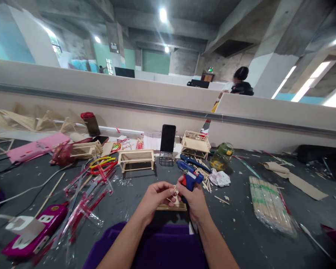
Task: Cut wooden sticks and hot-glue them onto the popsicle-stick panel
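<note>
My right hand (194,200) is closed around the grip of a blue glue gun (192,177), its nozzle pointing up and to the left. Thumb and fingers of my left hand (158,196) are pinched on a small pale wooden piece (176,191), close against my right fingertips. Its exact shape is partly hidden by the fingers. Just below both hands, a narrow wooden strip frame (172,206) lies on the dark table (123,203). A small wooden model frame (136,158) stands farther back, left of a phone (168,138) propped on a wire stand.
A wooden model (196,144), loose sticks (206,183), crumpled tissue (220,178) and a green bottle (222,155) are back right. Bagged sticks (271,205) lie right. Plastic wrappers (86,205), cables and a magenta power strip (36,231) crowd the left. A person (242,82) is beyond the partition.
</note>
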`<control>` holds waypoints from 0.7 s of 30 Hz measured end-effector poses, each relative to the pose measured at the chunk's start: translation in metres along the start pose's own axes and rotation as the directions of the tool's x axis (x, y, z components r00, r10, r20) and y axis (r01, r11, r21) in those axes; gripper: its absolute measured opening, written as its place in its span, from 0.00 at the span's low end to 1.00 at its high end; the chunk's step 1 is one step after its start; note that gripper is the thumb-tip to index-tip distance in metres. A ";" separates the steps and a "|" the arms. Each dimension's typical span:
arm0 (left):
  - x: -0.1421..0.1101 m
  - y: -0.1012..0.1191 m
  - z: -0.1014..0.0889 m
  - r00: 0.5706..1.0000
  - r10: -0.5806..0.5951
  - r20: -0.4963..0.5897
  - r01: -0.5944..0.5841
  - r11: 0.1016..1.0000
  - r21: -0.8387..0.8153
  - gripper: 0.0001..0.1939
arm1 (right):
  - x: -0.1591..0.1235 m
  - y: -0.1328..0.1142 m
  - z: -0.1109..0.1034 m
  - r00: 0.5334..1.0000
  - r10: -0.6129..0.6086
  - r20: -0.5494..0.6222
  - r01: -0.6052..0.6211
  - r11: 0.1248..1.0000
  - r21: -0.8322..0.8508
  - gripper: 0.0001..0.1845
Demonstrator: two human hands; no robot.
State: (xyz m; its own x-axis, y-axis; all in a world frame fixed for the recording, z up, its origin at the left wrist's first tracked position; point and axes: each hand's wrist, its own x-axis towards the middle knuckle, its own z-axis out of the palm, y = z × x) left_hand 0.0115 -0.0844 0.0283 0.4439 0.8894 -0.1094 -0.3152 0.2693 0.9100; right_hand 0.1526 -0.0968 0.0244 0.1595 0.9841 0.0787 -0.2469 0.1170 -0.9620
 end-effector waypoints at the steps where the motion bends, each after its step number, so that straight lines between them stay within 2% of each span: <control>1: -0.001 0.001 0.000 1.000 -0.006 0.004 0.006 1.000 -0.005 0.14 | 0.001 0.000 0.000 1.000 0.007 -0.019 -0.006 1.000 0.026 0.15; 6: 0.000 -0.002 -0.002 0.999 -0.039 -0.037 0.037 0.999 -0.039 0.16 | 0.003 -0.002 0.001 0.995 0.020 -0.094 -0.010 0.995 0.100 0.17; 21: 0.005 -0.008 -0.002 0.988 -0.020 -0.156 0.014 0.999 -0.043 0.15 | 0.003 0.007 0.003 0.984 -0.061 -0.166 0.068 0.997 0.035 0.18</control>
State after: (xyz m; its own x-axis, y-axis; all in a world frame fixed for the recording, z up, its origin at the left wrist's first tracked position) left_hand 0.0145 -0.0818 0.0201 0.3136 0.9306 -0.1889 -0.3446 0.2969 0.8906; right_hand 0.1483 -0.0925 0.0188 0.3309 0.9390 0.0931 -0.2690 0.1885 -0.9445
